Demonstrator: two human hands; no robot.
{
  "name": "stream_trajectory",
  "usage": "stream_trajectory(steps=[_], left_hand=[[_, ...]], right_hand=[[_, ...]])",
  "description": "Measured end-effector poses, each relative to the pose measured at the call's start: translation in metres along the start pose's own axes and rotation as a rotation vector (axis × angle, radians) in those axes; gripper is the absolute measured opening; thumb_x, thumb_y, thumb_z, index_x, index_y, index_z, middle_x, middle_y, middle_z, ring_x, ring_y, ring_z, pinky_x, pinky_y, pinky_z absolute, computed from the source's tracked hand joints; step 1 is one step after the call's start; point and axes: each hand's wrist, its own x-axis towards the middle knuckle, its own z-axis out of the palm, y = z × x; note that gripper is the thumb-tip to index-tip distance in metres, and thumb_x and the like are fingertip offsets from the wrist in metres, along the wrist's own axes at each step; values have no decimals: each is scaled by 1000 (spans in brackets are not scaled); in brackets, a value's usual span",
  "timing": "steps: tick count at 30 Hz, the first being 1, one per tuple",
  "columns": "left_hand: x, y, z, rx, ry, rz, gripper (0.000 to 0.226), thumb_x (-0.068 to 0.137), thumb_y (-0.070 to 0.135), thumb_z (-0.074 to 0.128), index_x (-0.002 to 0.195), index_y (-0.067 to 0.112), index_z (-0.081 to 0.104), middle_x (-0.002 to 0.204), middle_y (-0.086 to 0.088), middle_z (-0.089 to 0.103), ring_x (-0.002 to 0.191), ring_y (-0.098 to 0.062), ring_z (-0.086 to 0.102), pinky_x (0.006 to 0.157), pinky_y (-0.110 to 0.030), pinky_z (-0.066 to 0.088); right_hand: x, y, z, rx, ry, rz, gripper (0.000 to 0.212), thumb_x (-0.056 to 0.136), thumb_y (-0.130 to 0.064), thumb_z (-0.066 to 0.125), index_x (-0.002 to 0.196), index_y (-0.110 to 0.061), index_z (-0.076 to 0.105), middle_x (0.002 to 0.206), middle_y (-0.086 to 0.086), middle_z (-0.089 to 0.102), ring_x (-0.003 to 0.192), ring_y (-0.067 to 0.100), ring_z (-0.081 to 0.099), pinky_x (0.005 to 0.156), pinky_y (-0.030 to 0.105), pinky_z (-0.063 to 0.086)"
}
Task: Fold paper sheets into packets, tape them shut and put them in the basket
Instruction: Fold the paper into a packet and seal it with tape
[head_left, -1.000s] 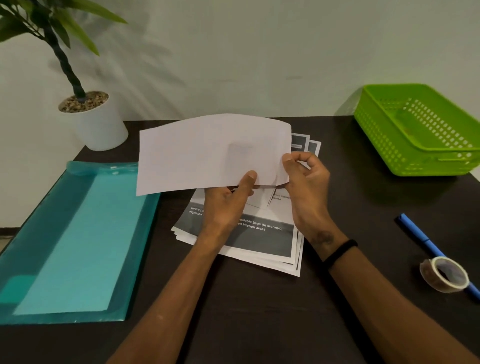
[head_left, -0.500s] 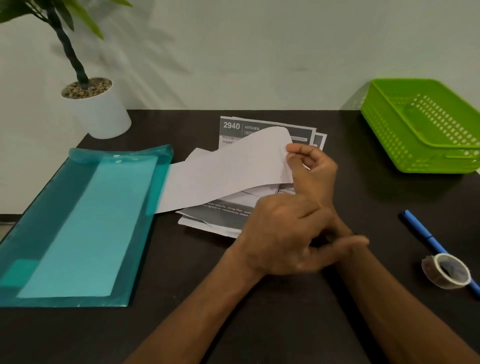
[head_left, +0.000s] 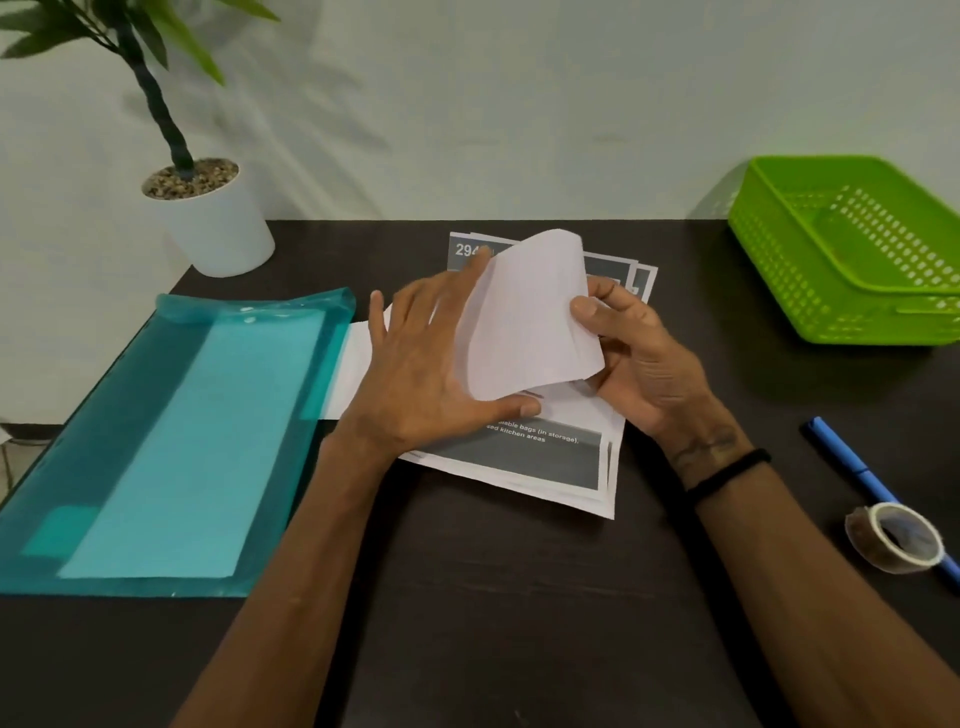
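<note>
White sheet (head_left: 524, 332) curls over mid-frame, right hand (head_left: 639, 358) pinching its edge, left hand (head_left: 431, 369) pressing it flat-fingered onto printed stack (head_left: 550, 462).

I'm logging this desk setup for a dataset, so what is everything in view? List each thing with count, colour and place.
Sheet being folded: one, white, curled over above the stack, mid-table.
Stack of printed sheets: several, exact count unclear, white with grey print, under the folded sheet.
Folder: one, clear teal with a paler sheet inside, left side of table.
Basket: one, green, far right, nothing visible inside.
Tape roll: one, clear brownish, near right edge.
Pen: one, blue, right, passing under the tape roll.
Potted plant: one, green in a white pot, far left corner.
Table: one, dark.
Wristband: one, black, right wrist.
Left hand: flat, pressing the sheet.
Right hand: pinching the curled edge.
</note>
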Motion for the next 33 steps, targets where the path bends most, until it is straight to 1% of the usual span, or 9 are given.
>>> stream_trajectory(steps=[3,8,10,13,17,22,26,29,33], left_hand=[[-1,6,1,41,125,45,123,64,96,59,161,37,11,160,0,32,146,-25,33,121,-65,17],[0,21,-7,140,319,175,108,71,87,64,158,31,32,159,-15,33,149,-34,27,121,-67,8],[-1,30,-6,177,346,213,102,74,84,65,156,28,41,158,-20,34,150,-38,26,121,-68,7],[-3,41,0,212,354,237,94,77,80,65,154,30,46,159,-24,33,152,-42,23,119,-70,9],[-4,46,10,227,350,275,94,75,74,72,155,31,44,161,-24,28,153,-42,19,119,-71,8],[-2,49,8,298,454,345,89,79,70,72,154,34,41,159,-17,20,152,-40,19,120,-70,6],[1,45,1,368,466,312,95,76,68,76,157,37,36,160,-15,18,153,-39,17,120,-71,3],[1,31,-6,440,436,218,111,69,67,82,160,39,25,162,-15,20,154,-39,14,118,-74,2],[2,18,-10,466,445,144,108,73,58,82,161,36,24,157,-15,30,151,-37,22,117,-75,6]], right_hand=[[0,-4,-3,-53,-5,-30,42,82,-4,73,121,-15,60,114,10,75,104,28,73,76,39,64],[2,-12,-17,-169,70,-159,42,87,12,67,122,-9,61,112,12,76,99,27,74,81,39,63],[0,-17,-23,-181,38,-186,42,85,8,71,123,-7,62,116,14,75,103,29,73,87,42,62],[-7,-26,-30,-172,-74,-171,53,73,-3,82,122,-11,65,118,10,76,105,26,74,82,37,63],[-12,-28,-37,-316,-157,-115,62,61,-27,90,120,-20,71,118,5,77,108,23,74,82,32,62],[-11,-30,-35,-535,-107,-166,39,74,-11,76,113,-17,73,106,-3,80,100,18,76,76,28,62],[-4,-27,-34,-706,14,-266,36,87,-2,76,116,-21,72,116,-3,77,108,19,74,87,41,63],[-2,-22,-29,-693,49,-315,35,86,0,79,112,-24,75,113,-3,78,105,21,75,86,48,63],[0,-11,-20,-661,108,-347,37,84,2,80,106,-28,77,107,-2,80,102,26,76,86,54,63]])
